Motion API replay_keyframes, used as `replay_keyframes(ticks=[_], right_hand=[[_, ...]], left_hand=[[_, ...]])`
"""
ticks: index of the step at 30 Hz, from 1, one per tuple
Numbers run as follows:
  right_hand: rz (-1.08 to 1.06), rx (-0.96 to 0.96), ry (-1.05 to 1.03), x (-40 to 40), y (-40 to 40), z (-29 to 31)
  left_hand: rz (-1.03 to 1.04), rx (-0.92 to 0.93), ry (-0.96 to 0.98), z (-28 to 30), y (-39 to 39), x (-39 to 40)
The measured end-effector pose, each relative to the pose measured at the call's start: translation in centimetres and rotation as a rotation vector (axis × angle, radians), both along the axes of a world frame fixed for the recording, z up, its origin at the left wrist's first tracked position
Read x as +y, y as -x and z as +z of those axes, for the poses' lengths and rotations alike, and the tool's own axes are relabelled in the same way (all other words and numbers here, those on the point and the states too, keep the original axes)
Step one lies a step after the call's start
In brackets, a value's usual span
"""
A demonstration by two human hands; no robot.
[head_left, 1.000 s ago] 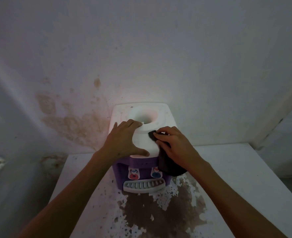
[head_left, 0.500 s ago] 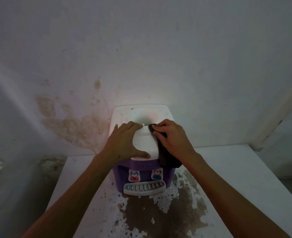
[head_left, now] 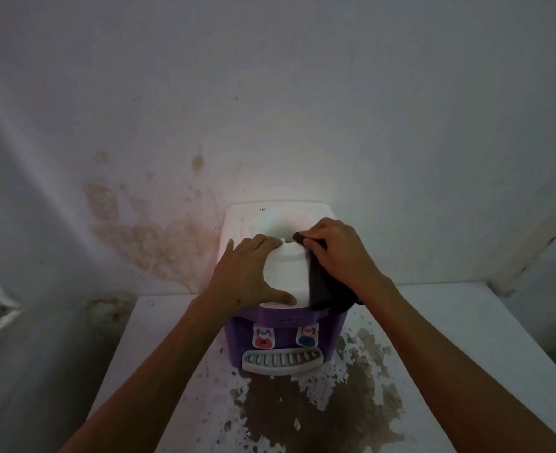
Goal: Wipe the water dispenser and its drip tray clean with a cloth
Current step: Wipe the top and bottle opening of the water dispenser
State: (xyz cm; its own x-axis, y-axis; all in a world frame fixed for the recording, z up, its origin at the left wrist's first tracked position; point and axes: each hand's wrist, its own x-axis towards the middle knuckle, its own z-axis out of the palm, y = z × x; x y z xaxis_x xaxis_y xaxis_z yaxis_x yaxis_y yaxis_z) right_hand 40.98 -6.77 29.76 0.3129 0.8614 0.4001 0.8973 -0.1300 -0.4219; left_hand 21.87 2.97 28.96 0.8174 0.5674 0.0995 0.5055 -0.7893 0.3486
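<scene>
— Dispenser first: where does it stand?

— The small water dispenser (head_left: 285,273), white plastic on top and purple in the body, stands on the white bench (head_left: 466,322) at its far edge, close against the stained wall (head_left: 270,109). Its grey slotted drip tray (head_left: 281,361) juts from the front, below a red tap button (head_left: 263,339) and a blue tap button (head_left: 306,336).

— And the hands?

— The left hand (head_left: 247,276) lies spread on the left part of the white top, fingers straight, thumb along the near front edge. It grips nothing. The right hand (head_left: 338,253) has its fingers curled over a dark cloth (head_left: 322,286), pressing it onto the right part of the top, beside the round bottle well (head_left: 280,223).

— How does the cloth lie?

— One end pokes out past the fingertips by the well; the rest hangs down the dispenser's right front corner.

— Anything else on the bench?

— A large brown patch of peeled paint (head_left: 319,403) spreads over the bench in front of the drip tray, towards the near edge.
</scene>
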Motion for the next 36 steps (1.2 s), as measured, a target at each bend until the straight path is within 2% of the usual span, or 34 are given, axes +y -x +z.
replay_keyframes(ticks=[5, 9, 13, 15, 20, 22, 27, 36], right_hand=[[0.166, -0.073, 0.015, -3.5, 1.5, -2.1], [0.006, -0.117, -0.073, -3.2, 1.0, -2.7], [-0.25, 0.052, -0.12, -2.5, 1.0, -2.8], [-0.29, 0.063, -0.105, -2.5, 1.8, -2.9], [-0.001, -0.024, -0.01, -4.4, 2.3, -2.4], [-0.014, -0.023, 0.013, -4.5, 1.6, -2.2], [-0.17, 0.041, -0.082, -3.2, 2.4, -2.1], [0.111, 0.006, 0.033, -1.9, 4.8, -1.0]], left_hand=[[-0.005, -0.037, 0.002, -0.2, 0.3, -0.2], [-0.008, -0.02, -0.012, 0.0, 0.2, -0.1], [-0.005, -0.01, -0.01, 0.3, 0.2, -0.3], [-0.004, -0.017, -0.006, 0.3, 0.2, -0.3], [-0.008, -0.03, -0.009, -0.2, 0.2, 0.0], [-0.016, -0.028, -0.015, -0.3, 0.1, -0.1], [-0.045, 0.0, 0.06, 0.4, 0.6, 0.5], [-0.083, 0.04, 0.111, 1.5, 0.8, 1.6]])
